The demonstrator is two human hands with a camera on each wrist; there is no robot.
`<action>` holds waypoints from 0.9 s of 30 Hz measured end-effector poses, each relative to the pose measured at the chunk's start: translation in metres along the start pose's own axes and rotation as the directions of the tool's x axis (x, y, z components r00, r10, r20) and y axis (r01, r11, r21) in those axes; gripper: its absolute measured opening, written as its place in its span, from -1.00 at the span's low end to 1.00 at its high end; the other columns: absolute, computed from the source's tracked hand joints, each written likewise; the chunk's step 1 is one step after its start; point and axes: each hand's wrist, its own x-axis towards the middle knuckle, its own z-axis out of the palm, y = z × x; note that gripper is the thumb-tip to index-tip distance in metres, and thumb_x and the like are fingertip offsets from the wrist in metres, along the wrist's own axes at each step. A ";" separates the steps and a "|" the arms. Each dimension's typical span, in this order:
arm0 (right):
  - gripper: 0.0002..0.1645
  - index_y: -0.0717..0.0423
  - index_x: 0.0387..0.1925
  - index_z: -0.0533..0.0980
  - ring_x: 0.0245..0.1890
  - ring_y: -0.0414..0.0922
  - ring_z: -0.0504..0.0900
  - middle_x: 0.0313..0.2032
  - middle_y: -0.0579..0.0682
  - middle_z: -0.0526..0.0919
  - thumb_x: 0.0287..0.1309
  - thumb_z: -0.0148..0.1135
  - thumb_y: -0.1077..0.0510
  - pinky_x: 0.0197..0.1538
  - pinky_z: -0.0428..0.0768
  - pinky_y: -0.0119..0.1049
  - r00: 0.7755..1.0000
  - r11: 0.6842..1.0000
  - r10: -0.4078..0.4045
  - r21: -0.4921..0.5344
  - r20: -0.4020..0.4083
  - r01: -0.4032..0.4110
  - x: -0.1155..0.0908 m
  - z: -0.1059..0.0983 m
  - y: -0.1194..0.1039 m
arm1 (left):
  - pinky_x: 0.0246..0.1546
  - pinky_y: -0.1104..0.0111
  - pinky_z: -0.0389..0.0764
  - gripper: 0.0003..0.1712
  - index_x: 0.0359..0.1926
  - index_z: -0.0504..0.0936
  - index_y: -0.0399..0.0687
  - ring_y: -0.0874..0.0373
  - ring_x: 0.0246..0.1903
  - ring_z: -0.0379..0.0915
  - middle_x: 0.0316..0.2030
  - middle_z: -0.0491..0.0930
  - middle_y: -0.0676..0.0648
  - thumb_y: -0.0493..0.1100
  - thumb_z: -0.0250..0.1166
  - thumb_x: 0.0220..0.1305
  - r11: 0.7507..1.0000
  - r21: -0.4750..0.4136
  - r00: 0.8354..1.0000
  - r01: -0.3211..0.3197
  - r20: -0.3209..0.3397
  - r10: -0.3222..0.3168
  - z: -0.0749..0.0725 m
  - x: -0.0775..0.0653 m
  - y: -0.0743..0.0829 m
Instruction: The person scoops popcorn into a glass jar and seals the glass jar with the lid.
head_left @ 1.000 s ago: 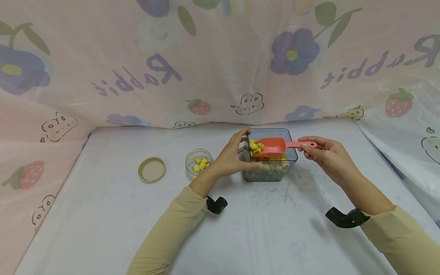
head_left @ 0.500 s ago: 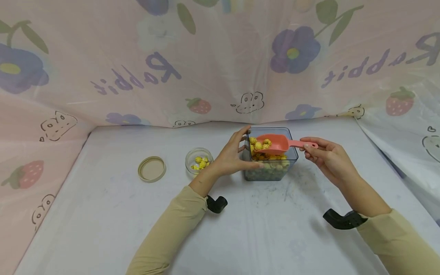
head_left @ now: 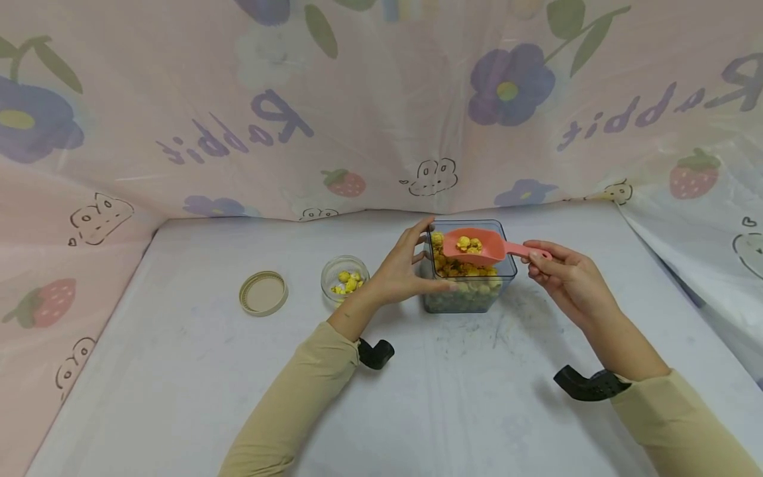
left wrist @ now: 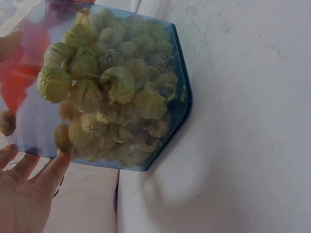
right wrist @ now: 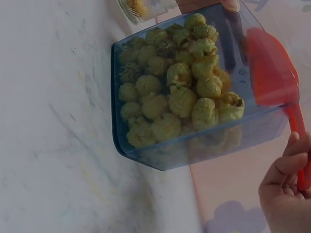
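- Relation: the scoop (head_left: 491,246) lies leftward from the right hand (head_left: 569,278), its long axis running roughly left to right, its bowl at the mouth of the box (head_left: 461,307); the right hand is on its handle side.
- Right grip: thumb and fingers pinch the handle's end.
- Left grip: the left hand (head_left: 399,270) holds the box's left side between thumb and fingers, with the jar (head_left: 325,273) just beyond that wrist.
- Count: one scoop, one box, one jar, one lid (head_left: 263,294) on the desk (head_left: 197,397).
- Popcorn (head_left: 469,245): a few pieces in the scoop; those in box and jar overlap too much to count.
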 end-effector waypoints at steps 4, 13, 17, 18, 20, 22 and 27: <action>-0.75 0.21 -0.10 0.59 -0.39 -0.19 0.58 -0.23 0.01 0.62 0.30 0.05 0.39 -0.25 0.61 -0.47 1.000 0.999 -0.002 0.041 0.007 0.002 -0.001 -0.001 0.002 | 0.33 0.26 0.32 0.26 0.50 -0.10 0.23 0.02 0.39 0.08 0.41 0.03 -0.05 -0.13 0.55 -0.07 1.000 0.003 1.000 0.003 -0.003 -0.003 0.000 0.000 0.000; -0.74 0.25 -0.09 0.58 -0.39 -0.18 0.58 -0.24 0.02 0.64 0.31 0.01 0.41 -0.25 0.61 -0.45 0.999 0.996 -0.017 0.088 0.029 0.015 -0.002 -0.002 0.005 | 0.34 0.24 0.30 0.25 0.50 -0.11 0.21 0.01 0.38 0.07 0.41 0.04 -0.09 -0.14 0.55 -0.06 1.000 -0.013 1.000 -0.011 -0.001 0.011 0.000 0.000 0.001; -0.73 0.25 -0.07 0.57 -0.38 -0.18 0.58 -0.24 0.03 0.63 0.31 0.00 0.42 -0.24 0.61 -0.45 0.999 0.996 -0.026 0.083 0.037 0.023 -0.003 -0.001 0.004 | 0.35 0.23 0.29 0.27 0.51 -0.15 0.16 0.01 0.40 0.05 0.44 0.00 -0.10 -0.14 0.54 -0.05 1.000 -0.008 1.000 -0.011 0.004 0.011 0.000 0.000 0.001; -0.73 0.25 -0.07 0.57 -0.38 -0.18 0.58 -0.23 0.03 0.62 0.31 0.00 0.42 -0.23 0.61 -0.45 0.999 0.996 -0.028 0.083 0.040 0.025 -0.003 0.000 0.003 | 0.35 0.23 0.29 0.28 0.51 -0.16 0.15 0.01 0.40 0.04 0.44 -0.01 -0.10 -0.14 0.54 -0.04 1.000 -0.004 1.000 -0.010 0.006 0.010 0.000 0.000 0.001; -0.73 0.25 -0.07 0.57 -0.38 -0.18 0.58 -0.22 0.03 0.62 0.31 0.00 0.42 -0.23 0.61 -0.45 0.999 0.996 -0.028 0.082 0.042 0.025 -0.003 0.000 0.002 | 0.35 0.22 0.28 0.29 0.52 -0.19 0.15 0.01 0.41 0.04 0.45 -0.02 -0.09 -0.13 0.53 -0.04 1.000 0.010 1.000 -0.006 0.008 0.006 0.000 -0.001 0.002; -0.73 0.25 -0.07 0.57 -0.38 -0.18 0.58 -0.21 0.03 0.62 0.32 0.00 0.42 -0.23 0.61 -0.45 0.999 0.997 -0.027 0.079 0.041 0.024 -0.003 0.001 0.001 | 0.36 0.22 0.27 0.30 0.52 -0.22 0.17 0.00 0.41 0.05 0.46 -0.03 -0.09 -0.10 0.53 -0.03 1.000 0.031 1.000 0.000 0.011 0.000 0.000 -0.001 0.003; -0.73 0.24 -0.08 0.59 -0.38 -0.17 0.58 -0.22 0.02 0.64 0.31 0.01 0.42 -0.23 0.62 -0.45 0.999 0.998 -0.025 0.064 0.036 0.022 -0.004 0.004 -0.002 | 0.37 0.08 0.24 0.32 0.52 -0.26 0.23 -0.02 0.43 0.02 0.48 -0.05 -0.08 0.02 0.51 -0.02 0.990 0.138 1.000 0.014 0.015 -0.016 -0.002 -0.005 0.006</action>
